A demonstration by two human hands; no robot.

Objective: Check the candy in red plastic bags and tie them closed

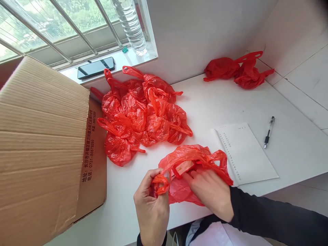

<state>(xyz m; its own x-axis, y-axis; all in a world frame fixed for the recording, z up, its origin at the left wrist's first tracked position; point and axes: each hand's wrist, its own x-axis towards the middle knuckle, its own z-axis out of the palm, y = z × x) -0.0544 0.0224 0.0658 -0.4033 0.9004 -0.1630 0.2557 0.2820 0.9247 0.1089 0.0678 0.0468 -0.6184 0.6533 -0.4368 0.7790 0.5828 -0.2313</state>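
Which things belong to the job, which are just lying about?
Likely in the job:
open red bag, in left hand
packet inside it, by right hand
bunched red bags
carton, less sure

Likely just lying about:
phone
water bottle
pen
notebook

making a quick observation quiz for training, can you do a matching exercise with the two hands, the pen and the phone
Column one
1. left hand
2. right hand
3. pen
4. phone

Column two
A. on the windowsill
B. in the mouth of the open red bag
C. on the table, beside the notepad
D. holding one side of that bag

Pairs: 1-D, 2-B, 3-C, 4-A
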